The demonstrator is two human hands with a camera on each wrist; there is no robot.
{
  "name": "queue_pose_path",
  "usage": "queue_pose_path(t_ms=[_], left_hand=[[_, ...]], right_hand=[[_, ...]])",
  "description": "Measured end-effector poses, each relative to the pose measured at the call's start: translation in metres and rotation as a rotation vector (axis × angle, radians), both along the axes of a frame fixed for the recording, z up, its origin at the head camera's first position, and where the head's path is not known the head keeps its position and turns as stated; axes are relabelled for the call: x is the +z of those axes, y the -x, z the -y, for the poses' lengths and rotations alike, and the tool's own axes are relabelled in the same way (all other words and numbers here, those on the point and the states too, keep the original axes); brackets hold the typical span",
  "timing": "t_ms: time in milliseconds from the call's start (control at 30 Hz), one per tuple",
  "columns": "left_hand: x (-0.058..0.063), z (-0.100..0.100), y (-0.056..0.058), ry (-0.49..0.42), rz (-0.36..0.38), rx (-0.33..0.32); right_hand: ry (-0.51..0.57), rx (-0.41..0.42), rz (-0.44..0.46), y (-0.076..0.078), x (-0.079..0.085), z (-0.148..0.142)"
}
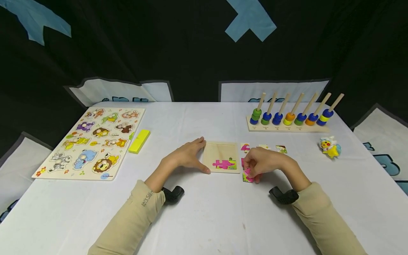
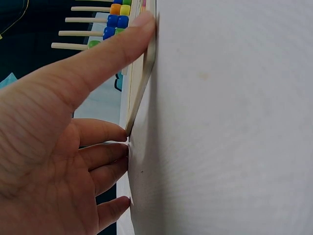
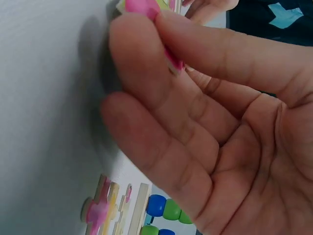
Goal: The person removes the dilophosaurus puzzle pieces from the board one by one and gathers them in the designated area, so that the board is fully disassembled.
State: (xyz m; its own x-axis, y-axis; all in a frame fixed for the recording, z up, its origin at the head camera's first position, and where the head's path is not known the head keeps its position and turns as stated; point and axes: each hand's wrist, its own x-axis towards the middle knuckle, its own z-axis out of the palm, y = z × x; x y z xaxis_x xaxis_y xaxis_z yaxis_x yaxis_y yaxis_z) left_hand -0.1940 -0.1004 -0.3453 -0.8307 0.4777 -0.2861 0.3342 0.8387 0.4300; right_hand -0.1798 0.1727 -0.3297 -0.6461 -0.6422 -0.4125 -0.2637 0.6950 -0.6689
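My left hand [image 1: 188,155] rests at the left side of a small wooden puzzle tray [image 1: 220,149], thumb at its near corner and index finger toward its far one. Those fingers are spread and mostly straight in the left wrist view. Pink and green joined puzzle pieces [image 1: 224,164] lie in the tray's lower right. To the right of it, my right hand [image 1: 266,159] pinches a pink and green jigsaw piece [image 1: 247,176] between thumb and index finger, low over the table. Beyond this hand lie several loose pieces [image 1: 281,149], partly hidden by it.
An animal peg puzzle board [image 1: 106,143] lies at the left beside a yellow block [image 1: 139,141]. At the back right stands a wooden bead stacker [image 1: 287,129] with upright pegs and coloured beads. A small yellow toy figure [image 1: 330,147] sits at the right.
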Motion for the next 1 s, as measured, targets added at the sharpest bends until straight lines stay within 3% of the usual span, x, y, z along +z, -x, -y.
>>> queue_pose_path(t_ms=[300, 600, 700, 1000], left_hand=[[-0.0004, -0.0003, 0.0012, -0.012, -0.005, -0.001], [-0.0007, 0.0000, 0.0025, -0.007, -0.007, -0.016], [-0.0010, 0.0001, 0.0032, -0.003, -0.010, -0.023], [-0.0016, 0.0005, 0.0040, 0.004, -0.003, -0.027]], right_hand=[[-0.047, -0.086, -0.006, -0.0008, -0.0007, 0.0003], [0.035, 0.042, 0.021, 0.0017, -0.0001, -0.0038], [0.034, 0.051, 0.004, 0.0014, 0.0006, -0.0040], [-0.078, -0.109, -0.041, -0.0046, 0.0054, 0.0048]])
